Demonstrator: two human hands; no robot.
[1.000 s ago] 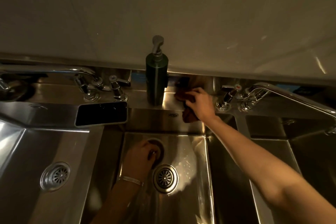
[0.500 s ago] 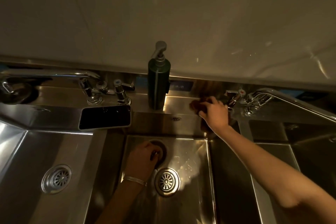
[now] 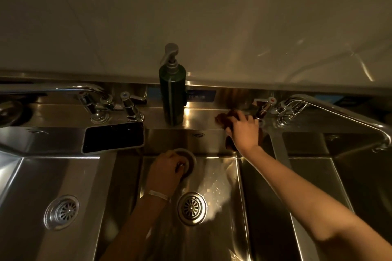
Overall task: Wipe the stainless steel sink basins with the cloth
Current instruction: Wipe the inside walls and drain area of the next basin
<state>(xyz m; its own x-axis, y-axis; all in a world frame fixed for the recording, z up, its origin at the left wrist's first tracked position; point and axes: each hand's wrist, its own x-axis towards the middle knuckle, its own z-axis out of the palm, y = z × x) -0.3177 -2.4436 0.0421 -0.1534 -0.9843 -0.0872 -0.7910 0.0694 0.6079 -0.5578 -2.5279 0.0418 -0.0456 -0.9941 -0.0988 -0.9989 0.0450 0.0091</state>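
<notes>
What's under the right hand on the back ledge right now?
A reddish-brown cloth, held on the ledge beside the right faucet; part hangs below the right hand. The steel under it is covered.

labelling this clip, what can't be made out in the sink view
Head view: how far the dark reddish-brown cloth spreads, covered by the right hand.
Head view: what the round grey disc is, half under the left hand.
Head view: print on the blue label, too small and dim.
Head view: left chrome spout, cut by the left edge.
</notes>
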